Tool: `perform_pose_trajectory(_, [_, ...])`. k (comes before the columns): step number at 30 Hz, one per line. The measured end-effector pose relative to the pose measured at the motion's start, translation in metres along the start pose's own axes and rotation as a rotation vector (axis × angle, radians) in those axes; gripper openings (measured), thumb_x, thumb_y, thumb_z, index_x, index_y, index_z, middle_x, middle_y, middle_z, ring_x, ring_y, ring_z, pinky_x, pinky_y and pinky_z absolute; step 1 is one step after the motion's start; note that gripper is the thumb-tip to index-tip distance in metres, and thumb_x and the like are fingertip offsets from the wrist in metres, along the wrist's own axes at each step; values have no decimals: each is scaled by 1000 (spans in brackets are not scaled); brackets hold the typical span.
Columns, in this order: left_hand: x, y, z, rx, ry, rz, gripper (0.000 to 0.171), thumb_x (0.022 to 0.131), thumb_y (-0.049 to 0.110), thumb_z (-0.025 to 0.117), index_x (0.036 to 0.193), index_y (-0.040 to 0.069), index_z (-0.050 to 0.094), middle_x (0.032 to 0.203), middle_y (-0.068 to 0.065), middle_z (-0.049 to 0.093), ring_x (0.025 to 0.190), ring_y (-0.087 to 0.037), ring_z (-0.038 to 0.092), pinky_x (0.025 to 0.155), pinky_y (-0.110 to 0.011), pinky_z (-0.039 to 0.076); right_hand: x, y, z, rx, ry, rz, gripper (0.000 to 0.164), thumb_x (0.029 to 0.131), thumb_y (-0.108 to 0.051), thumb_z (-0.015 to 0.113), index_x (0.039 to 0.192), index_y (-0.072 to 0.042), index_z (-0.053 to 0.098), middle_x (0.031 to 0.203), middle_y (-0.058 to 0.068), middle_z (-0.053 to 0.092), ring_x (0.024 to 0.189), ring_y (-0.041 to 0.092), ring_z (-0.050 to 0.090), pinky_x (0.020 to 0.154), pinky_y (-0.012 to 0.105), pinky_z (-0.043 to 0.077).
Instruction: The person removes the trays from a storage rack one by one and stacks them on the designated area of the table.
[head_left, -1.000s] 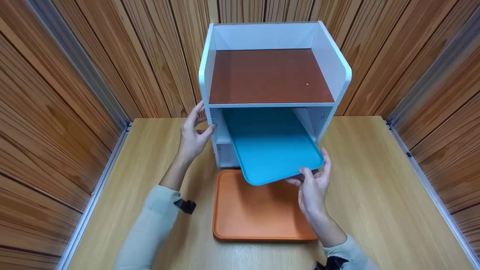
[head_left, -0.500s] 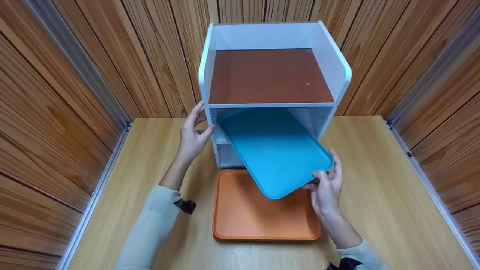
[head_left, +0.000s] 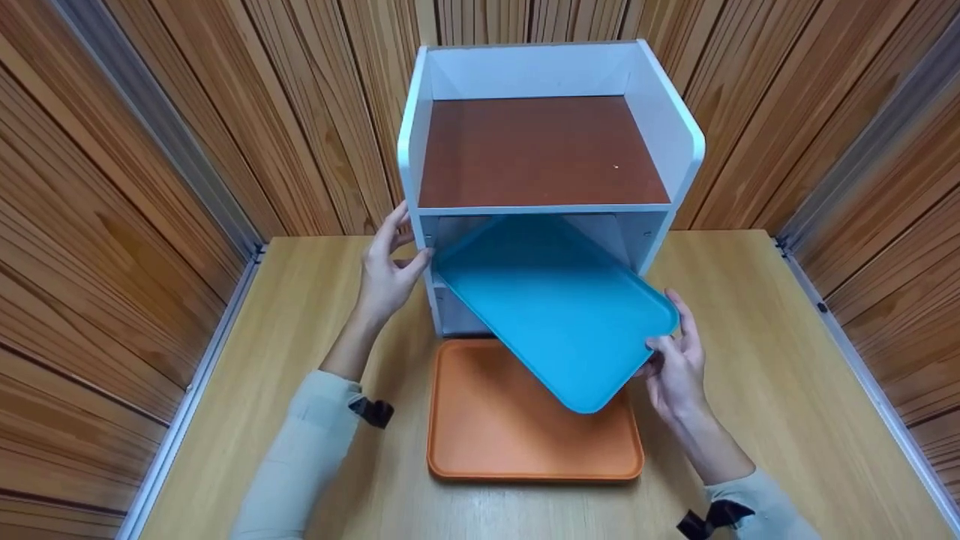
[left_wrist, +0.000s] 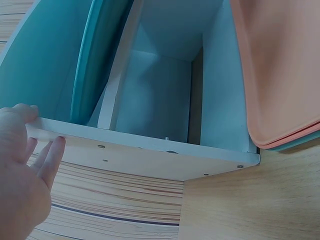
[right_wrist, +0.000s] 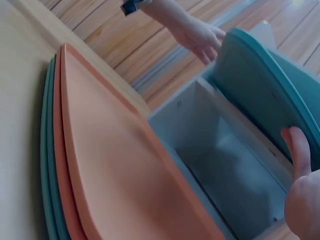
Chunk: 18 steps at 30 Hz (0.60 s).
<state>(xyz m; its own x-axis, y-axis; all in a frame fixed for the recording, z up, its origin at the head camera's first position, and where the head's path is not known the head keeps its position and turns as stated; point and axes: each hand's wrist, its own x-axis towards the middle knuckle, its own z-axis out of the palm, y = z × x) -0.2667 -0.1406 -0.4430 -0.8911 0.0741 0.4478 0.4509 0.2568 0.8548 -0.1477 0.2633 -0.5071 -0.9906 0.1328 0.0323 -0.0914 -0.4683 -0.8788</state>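
Note:
A blue tray (head_left: 562,307) lies slantwise, its back part inside the upper compartment of a white shelf unit (head_left: 679,142) and its front corner sticking out. With thumb and fingers, my right hand (head_left: 679,371) pinches the tray near its right front corner; in the right wrist view some fingers (right_wrist: 300,150) show against the tray's underside. My left hand (head_left: 386,277) holds the front edge of the unit's left side panel (left_wrist: 125,155), thumb at the edge and fingers along the outer face. Below the blue tray, an orange tray (head_left: 480,442) lies on the table.
The orange tray tops a stack of several orange and teal trays (right_wrist: 50,150) on the wooden table (head_left: 765,360), right before the unit. A lower compartment (left_wrist: 155,95) opens under the dividing board. Wood-panelled walls (head_left: 112,187) close in the sides and back.
My right hand has moved right and slightly toward me, pulling the blue tray's front with it. The tray has turned and sticks out further. My left hand stays on the side panel.

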Motion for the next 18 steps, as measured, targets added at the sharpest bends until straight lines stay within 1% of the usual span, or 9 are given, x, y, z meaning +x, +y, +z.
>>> perform_pose_trajectory(2, [0,1,0,-3,2,0,71,107,3,73,171,6,43,161,-22,60,140,-41,73,103,-59,68,3,-2,-7,-7,-49,10,71,112,6,37,175,-23,21,159,-2,54,115,15,85,73,22,68])
perform_pose_trajectory(4, [0,1,0,-9,3,2,70,107,3,73,171,6,43,161,-22,61,140,-42,73,103,-59,68,7,-5,-13,-5,-91,19,69,113,5,37,175,-23,21,160,-3,53,119,15,84,79,23,69])
perform_pose_trajectory(6, [0,0,0,-15,1,7,70,107,3,73,171,5,43,161,-22,60,140,-42,73,103,-59,69,9,-8,-19,0,-129,22,68,114,4,37,175,-22,21,160,-3,54,124,14,82,88,26,70])
perform_pose_trajectory(7, [1,0,0,-17,2,9,70,107,3,73,171,5,43,161,-22,60,140,-43,73,103,-59,69,11,-9,-21,12,-155,19,68,114,5,37,175,-20,21,159,-4,56,128,14,80,92,30,71])
perform_pose_trajectory(9, [1,-1,0,-20,4,12,70,107,3,73,170,4,43,161,-23,61,140,-43,73,102,-61,68,15,-11,-25,28,-201,13,67,113,6,35,175,-18,22,157,-4,59,130,13,78,98,31,70])
perform_pose_trajectory(11, [1,-1,0,-20,4,14,69,107,2,72,170,4,44,161,-23,61,140,-44,72,102,-63,68,18,-12,-29,33,-245,10,66,113,7,35,174,-17,25,158,-4,59,133,13,76,103,34,69])
perform_pose_trajectory(14, [0,0,-1,-17,3,19,69,107,1,72,170,5,44,160,-24,61,140,-45,72,101,-66,68,24,-12,-34,24,-299,10,65,112,8,33,171,-20,31,159,-4,56,135,13,75,104,34,68])
perform_pose_trajectory(18, [0,1,-1,-7,0,27,70,106,1,73,170,5,44,159,-24,62,140,-46,72,101,-64,68,31,-11,-43,22,-366,10,64,111,9,32,167,-23,37,159,-3,56,135,14,75,104,34,69])
